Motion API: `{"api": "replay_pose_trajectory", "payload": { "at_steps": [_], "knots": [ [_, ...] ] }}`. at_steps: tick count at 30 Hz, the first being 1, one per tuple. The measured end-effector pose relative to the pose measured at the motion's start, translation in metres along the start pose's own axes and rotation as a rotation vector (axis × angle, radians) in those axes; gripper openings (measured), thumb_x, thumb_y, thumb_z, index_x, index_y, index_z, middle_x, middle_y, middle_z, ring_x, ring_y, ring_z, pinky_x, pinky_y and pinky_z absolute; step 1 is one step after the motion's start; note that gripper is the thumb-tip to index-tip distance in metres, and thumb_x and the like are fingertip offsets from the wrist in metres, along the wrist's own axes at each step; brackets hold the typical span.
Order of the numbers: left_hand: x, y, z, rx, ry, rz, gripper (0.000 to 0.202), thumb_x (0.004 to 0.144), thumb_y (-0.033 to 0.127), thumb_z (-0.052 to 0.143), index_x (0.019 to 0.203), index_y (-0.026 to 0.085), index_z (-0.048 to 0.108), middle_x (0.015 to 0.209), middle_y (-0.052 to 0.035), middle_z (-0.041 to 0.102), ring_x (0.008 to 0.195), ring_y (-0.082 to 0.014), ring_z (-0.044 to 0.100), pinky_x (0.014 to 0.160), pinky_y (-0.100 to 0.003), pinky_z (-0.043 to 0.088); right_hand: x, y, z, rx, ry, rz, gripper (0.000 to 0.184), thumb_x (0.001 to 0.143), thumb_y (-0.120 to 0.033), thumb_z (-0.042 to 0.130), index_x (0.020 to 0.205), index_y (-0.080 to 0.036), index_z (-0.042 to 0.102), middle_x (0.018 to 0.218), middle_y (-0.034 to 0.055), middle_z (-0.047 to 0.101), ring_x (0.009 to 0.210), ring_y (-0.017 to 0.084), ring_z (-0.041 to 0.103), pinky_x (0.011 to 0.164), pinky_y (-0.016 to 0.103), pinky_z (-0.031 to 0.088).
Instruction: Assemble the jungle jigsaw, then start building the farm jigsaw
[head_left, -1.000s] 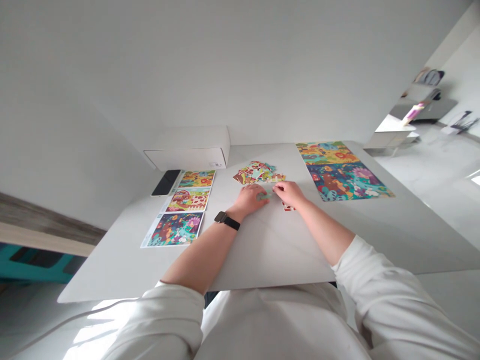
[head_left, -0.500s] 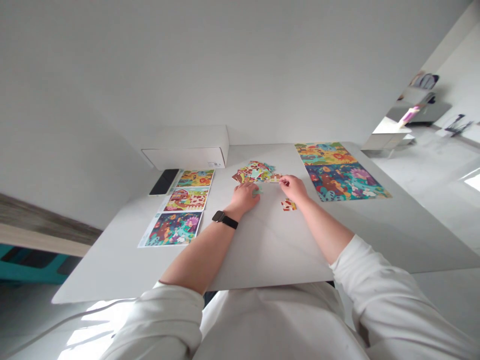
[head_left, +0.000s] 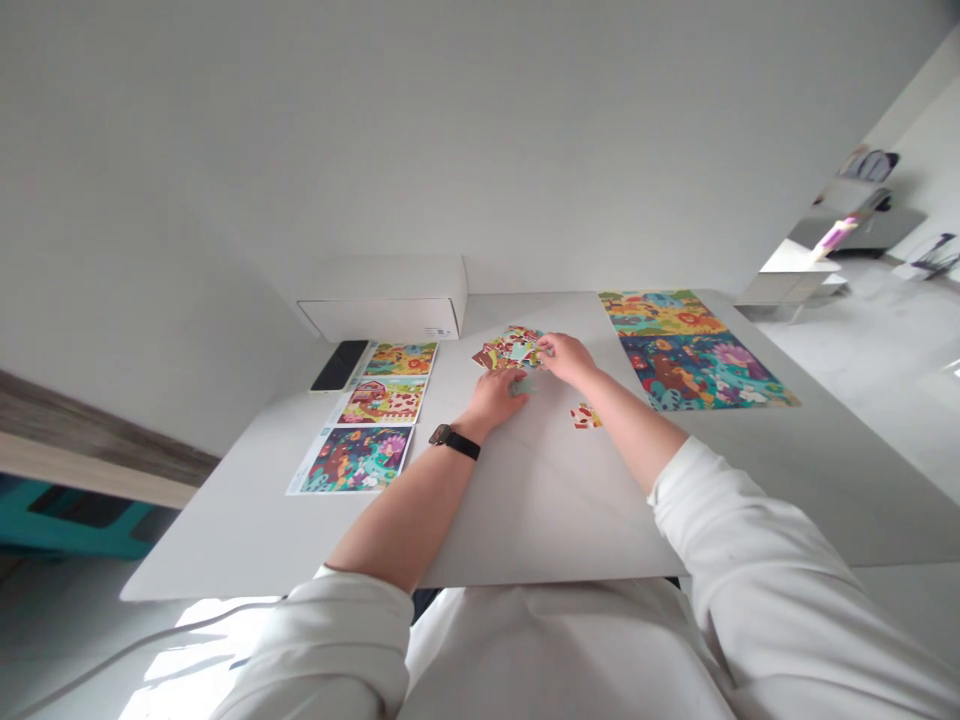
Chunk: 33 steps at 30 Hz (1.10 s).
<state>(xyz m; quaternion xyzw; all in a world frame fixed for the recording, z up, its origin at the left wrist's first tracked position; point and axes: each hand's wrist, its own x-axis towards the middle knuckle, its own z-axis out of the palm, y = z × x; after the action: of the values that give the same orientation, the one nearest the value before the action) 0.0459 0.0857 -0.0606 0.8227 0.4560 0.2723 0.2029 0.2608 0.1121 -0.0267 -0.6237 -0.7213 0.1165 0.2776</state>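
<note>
A pile of colourful puzzle pieces [head_left: 512, 347] lies on the table in front of me. My left hand [head_left: 496, 400], with a black watch on its wrist, rests at the near edge of the pile. Its fingers are closed on a pale green puzzle piece [head_left: 521, 385], partly covered by them. At the pile's right edge my right hand [head_left: 568, 358] pinches a puzzle piece, mostly hidden by the fingertips. Below that hand, apart from the pile, a few red, white and yellow pieces [head_left: 585, 416] lie together.
Three small picture sheets [head_left: 384, 400] lie in a column at left, beside a black phone [head_left: 340, 365]. A long white box [head_left: 382, 315] stands behind them against the wall. Two finished-looking pictures [head_left: 697, 365] lie at right on the white table [head_left: 547, 510].
My right hand has moved left, from beside the pile onto its right edge. My left hand stays near the pile with the pale green piece. The whole view has shifted slightly.
</note>
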Motion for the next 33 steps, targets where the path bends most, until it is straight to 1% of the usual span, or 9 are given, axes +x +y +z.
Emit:
{"api": "replay_pose_trajectory", "payload": {
  "at_steps": [7,14,17,19,21,22,25,29,33],
  "knots": [
    [-0.008,0.016,-0.005,0.161,-0.058,-0.040,0.043,0.088,0.033,0.080,0.130,0.028,0.076,0.137,-0.0063,0.077,0.134,-0.0340,0.065,0.118,-0.048,0.047,0.029,-0.018,0.025,-0.184,-0.105,-0.079,0.034,0.095,-0.023,0.074,0.129,-0.023,0.075,0.135,0.0110,0.076,0.124,0.029,0.069,0.113,0.041,0.050],
    [-0.006,0.016,-0.002,0.137,-0.057,-0.004,0.039,0.088,0.029,0.081,0.127,0.029,0.078,0.133,-0.0067,0.079,0.134,-0.0355,0.065,0.117,-0.051,0.048,0.028,-0.022,0.027,-0.223,-0.074,-0.051,0.057,0.084,-0.023,0.086,0.139,-0.023,0.072,0.136,0.0155,0.071,0.125,0.034,0.065,0.113,0.046,0.049],
    [-0.005,0.013,0.000,0.095,-0.019,0.025,0.035,0.088,0.028,0.081,0.123,0.027,0.079,0.131,-0.0087,0.079,0.130,-0.0352,0.068,0.116,-0.051,0.050,0.028,-0.024,0.024,-0.173,-0.022,-0.037,0.052,0.082,-0.017,0.084,0.134,-0.025,0.075,0.131,0.0143,0.073,0.121,0.033,0.067,0.110,0.044,0.051],
    [-0.005,0.012,0.000,0.048,0.070,0.036,0.028,0.092,0.027,0.077,0.120,0.025,0.079,0.131,-0.0102,0.078,0.128,-0.0333,0.069,0.114,-0.049,0.051,0.028,-0.024,0.022,-0.026,0.027,0.021,0.034,0.085,-0.017,0.080,0.118,-0.024,0.081,0.120,0.0113,0.078,0.112,0.029,0.070,0.104,0.040,0.053],
    [-0.004,0.011,-0.001,-0.013,0.189,0.037,0.023,0.096,0.024,0.071,0.118,0.023,0.077,0.127,-0.0111,0.079,0.124,-0.0305,0.071,0.112,-0.046,0.053,0.025,-0.023,0.018,0.245,0.066,0.142,0.014,0.088,-0.024,0.079,0.101,-0.022,0.081,0.101,0.0072,0.080,0.095,0.024,0.073,0.092,0.037,0.057],
    [-0.004,0.011,-0.002,-0.047,0.242,0.034,0.021,0.097,0.023,0.069,0.117,0.022,0.076,0.124,-0.0112,0.079,0.120,-0.0289,0.072,0.110,-0.045,0.053,0.022,-0.022,0.015,0.408,0.079,0.204,0.012,0.087,-0.029,0.080,0.096,-0.021,0.080,0.093,0.0051,0.079,0.087,0.022,0.073,0.085,0.035,0.058],
    [-0.002,0.010,-0.004,-0.151,0.342,-0.016,0.015,0.100,0.024,0.066,0.112,0.021,0.074,0.110,-0.0095,0.081,0.106,-0.0243,0.074,0.100,-0.039,0.056,0.006,-0.019,0.005,0.840,0.081,0.302,0.031,0.076,-0.044,0.091,0.089,-0.021,0.074,0.083,0.0009,0.076,0.073,0.017,0.069,0.068,0.029,0.056],
    [0.000,0.010,-0.005,-0.263,0.349,-0.123,0.015,0.104,0.032,0.061,0.105,0.022,0.073,0.102,-0.0063,0.081,0.094,-0.0210,0.074,0.087,-0.032,0.054,-0.026,-0.016,-0.007,1.196,0.010,0.386,0.035,0.068,-0.035,0.098,0.085,-0.022,0.070,0.081,-0.0003,0.075,0.072,0.014,0.070,0.067,0.025,0.058],
    [-0.002,0.013,-0.005,-0.322,0.273,-0.129,0.025,0.106,0.040,0.059,0.096,0.022,0.074,0.094,-0.0046,0.080,0.088,-0.0208,0.072,0.081,-0.031,0.052,-0.052,-0.015,-0.013,1.445,0.080,0.511,0.026,0.073,-0.021,0.094,0.084,-0.023,0.070,0.081,0.0001,0.077,0.073,0.014,0.072,0.071,0.026,0.064]
  ]
}}
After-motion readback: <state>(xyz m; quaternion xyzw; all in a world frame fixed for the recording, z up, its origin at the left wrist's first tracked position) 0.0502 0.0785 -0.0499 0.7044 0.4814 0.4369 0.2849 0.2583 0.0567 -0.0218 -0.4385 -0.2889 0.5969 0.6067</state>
